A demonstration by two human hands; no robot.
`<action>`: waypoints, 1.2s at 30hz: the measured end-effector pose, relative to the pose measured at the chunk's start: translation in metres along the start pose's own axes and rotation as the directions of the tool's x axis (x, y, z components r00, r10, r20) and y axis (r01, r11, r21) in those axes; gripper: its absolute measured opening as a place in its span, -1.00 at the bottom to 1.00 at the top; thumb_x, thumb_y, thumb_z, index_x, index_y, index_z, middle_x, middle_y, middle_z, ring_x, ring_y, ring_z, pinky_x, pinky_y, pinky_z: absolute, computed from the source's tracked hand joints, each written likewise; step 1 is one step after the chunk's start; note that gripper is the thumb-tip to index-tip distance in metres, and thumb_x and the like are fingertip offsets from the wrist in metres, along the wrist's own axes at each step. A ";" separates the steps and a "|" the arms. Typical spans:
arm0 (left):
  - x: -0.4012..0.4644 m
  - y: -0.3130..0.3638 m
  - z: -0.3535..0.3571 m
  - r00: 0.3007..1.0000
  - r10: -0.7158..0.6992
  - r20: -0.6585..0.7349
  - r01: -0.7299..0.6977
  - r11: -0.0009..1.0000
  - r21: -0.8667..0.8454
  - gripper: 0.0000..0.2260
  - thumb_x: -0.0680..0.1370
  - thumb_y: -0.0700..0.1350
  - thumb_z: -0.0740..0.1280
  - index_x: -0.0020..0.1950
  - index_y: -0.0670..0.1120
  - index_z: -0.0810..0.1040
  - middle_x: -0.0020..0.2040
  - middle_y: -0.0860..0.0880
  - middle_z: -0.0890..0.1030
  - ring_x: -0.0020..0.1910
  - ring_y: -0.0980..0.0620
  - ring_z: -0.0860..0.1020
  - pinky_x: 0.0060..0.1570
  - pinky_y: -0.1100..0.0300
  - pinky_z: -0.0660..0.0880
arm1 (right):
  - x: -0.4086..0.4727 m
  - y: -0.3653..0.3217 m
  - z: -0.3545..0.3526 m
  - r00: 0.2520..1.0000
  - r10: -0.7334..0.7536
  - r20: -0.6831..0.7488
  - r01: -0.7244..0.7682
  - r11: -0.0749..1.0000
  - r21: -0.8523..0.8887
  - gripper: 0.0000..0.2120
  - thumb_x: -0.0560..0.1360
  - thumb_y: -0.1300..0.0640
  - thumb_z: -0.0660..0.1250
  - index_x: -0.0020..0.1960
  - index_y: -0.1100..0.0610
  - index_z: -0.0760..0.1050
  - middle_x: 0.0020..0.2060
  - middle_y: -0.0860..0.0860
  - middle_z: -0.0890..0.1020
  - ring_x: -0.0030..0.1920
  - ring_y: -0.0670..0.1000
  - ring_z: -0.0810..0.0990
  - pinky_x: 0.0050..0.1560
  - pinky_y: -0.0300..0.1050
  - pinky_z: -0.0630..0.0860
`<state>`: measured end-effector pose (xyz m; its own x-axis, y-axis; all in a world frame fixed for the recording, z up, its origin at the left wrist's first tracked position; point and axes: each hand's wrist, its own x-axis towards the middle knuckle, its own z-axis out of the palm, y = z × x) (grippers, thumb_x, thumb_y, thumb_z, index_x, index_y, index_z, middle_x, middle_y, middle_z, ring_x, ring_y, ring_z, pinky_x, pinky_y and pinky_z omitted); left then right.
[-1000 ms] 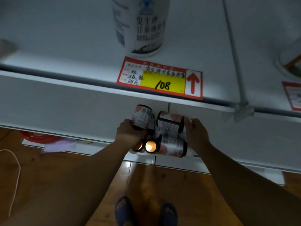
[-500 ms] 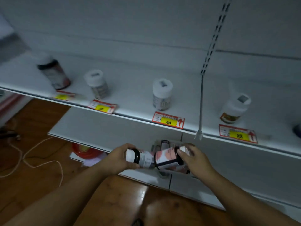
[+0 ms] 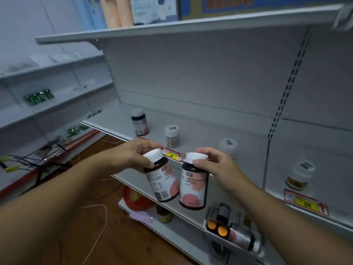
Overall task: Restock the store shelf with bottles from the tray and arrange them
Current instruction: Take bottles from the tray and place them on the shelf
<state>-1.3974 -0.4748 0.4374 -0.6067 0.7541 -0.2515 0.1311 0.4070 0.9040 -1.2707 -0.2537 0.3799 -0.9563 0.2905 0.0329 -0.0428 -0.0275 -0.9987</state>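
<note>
- Plainly, in the head view, you have one dark bottle in each hand: your left hand [image 3: 131, 155] has its fingers curled round the white cap and neck of the left bottle [image 3: 162, 178], which hangs tilted, base swung toward the other bottle.
- Your right hand [image 3: 215, 165] pinches the cap of the right bottle [image 3: 193, 185] between thumb and fingertips; that one hangs nearly upright, just beside the first, both in the air in front of the middle shelf [image 3: 210, 134].
- The bottles look rigid, smooth-walled and glossy-labelled, probably plastic or glass with contents, so moderately weighty for a cap grip. I judge the caps a poor long-term hold: a loose lid could let the body drop. Take the body round the label when you set each down, base first.
- The tray [image 3: 235, 236] sits on the lower shelf at your right, with more bottles lying on their sides in it.
- On the middle shelf stand a like bottle [image 3: 139, 121] at the left end and other white-capped jars; a yellow price tag [image 3: 172, 154] marks the edge.
- Compared with half a second ago, the two bottles were lying sideways, low over the tray; now they are raised to the shelf's level and turned cap-up, and your view has lifted to take in the upper shelf.
</note>
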 end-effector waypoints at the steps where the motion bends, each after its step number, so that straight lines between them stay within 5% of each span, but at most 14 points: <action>1: 0.001 0.006 -0.009 1.000 -0.013 0.017 0.012 0.999 0.037 -0.53 0.26 -0.30 0.36 0.17 -0.13 0.52 0.17 -0.24 0.60 0.16 -0.19 0.57 0.14 -0.13 0.52 | 0.007 -0.006 0.005 1.000 -0.017 0.009 0.017 1.000 0.004 -0.82 0.36 0.29 0.45 -0.13 0.04 0.58 -0.21 -0.06 0.67 -0.22 -0.14 0.61 -0.16 -0.32 0.53; 8: 0.029 0.011 -0.106 0.995 0.006 0.099 -0.029 0.971 0.236 -0.58 0.33 -0.53 0.27 0.01 -0.09 0.46 -0.02 -0.09 0.54 -0.08 0.07 0.58 -0.13 0.22 0.57 | 0.074 -0.020 0.067 0.997 -0.072 -0.025 0.070 0.996 -0.061 -0.83 0.34 0.32 0.46 -0.16 0.09 0.59 -0.28 -0.03 0.67 -0.31 -0.15 0.62 -0.27 -0.32 0.54; 14: 0.064 0.024 -0.230 0.972 0.176 -0.157 -0.123 0.947 0.298 -0.62 0.24 -0.39 0.31 -0.08 0.01 0.56 -0.02 -0.11 0.57 -0.03 -0.09 0.56 -0.21 0.17 0.53 | 0.148 -0.043 0.116 0.972 -0.178 -0.152 0.125 0.943 -0.308 -0.80 0.26 0.11 0.54 -0.16 0.01 0.57 -0.17 0.01 0.68 -0.20 -0.02 0.64 -0.18 -0.12 0.57; 18: 0.103 0.040 -0.282 0.913 0.283 -0.293 -0.128 0.882 0.453 -0.58 0.33 -0.42 0.30 -0.06 0.09 0.55 -0.05 0.01 0.57 -0.12 0.03 0.53 -0.32 0.22 0.47 | 0.195 -0.046 0.142 0.936 -0.257 -0.241 0.117 0.872 -0.476 -0.76 0.26 0.02 0.51 -0.12 -0.03 0.54 -0.16 -0.13 0.63 -0.19 -0.17 0.60 -0.32 -0.47 0.44; 20: 0.128 0.045 -0.297 0.899 0.311 -0.309 -0.130 0.863 0.489 -0.58 0.33 -0.41 0.28 -0.04 0.09 0.55 -0.02 -0.02 0.55 -0.13 0.03 0.51 -0.35 0.23 0.46 | 0.217 -0.043 0.152 0.929 -0.255 -0.266 0.072 0.833 -0.548 -0.76 0.28 -0.01 0.49 -0.10 -0.06 0.51 -0.16 -0.16 0.59 -0.17 -0.18 0.57 -0.33 -0.44 0.42; 29: 0.243 0.002 -0.285 0.892 0.346 -0.292 -0.181 0.864 0.470 -0.73 0.48 -0.35 0.17 0.09 -0.16 0.55 0.01 -0.09 0.47 0.00 -0.05 0.44 -0.08 0.15 0.39 | 0.272 -0.010 0.163 0.968 -0.080 -0.238 -0.124 0.672 -0.730 -0.72 0.40 0.05 0.39 0.08 -0.02 0.43 0.11 0.01 0.56 0.06 0.04 0.53 0.01 -0.10 0.50; 36: 0.281 -0.021 -0.263 0.983 0.180 -0.027 -0.132 0.806 0.577 -0.72 0.52 -0.31 0.12 0.10 -0.12 0.54 0.08 -0.08 0.42 0.04 -0.07 0.45 -0.19 0.19 0.45 | 0.269 0.015 0.166 0.979 -0.091 -0.181 -0.092 0.596 -0.798 -0.65 0.46 0.04 0.35 0.21 0.07 0.43 0.20 0.00 0.50 0.04 -0.04 0.48 0.02 -0.26 0.35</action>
<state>-1.7767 -0.4069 0.4388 -0.5938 0.8010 -0.0755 0.6384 0.5262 0.5618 -1.5762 -0.3345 0.3798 -0.8800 0.4604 0.1165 0.2932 0.7198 -0.6292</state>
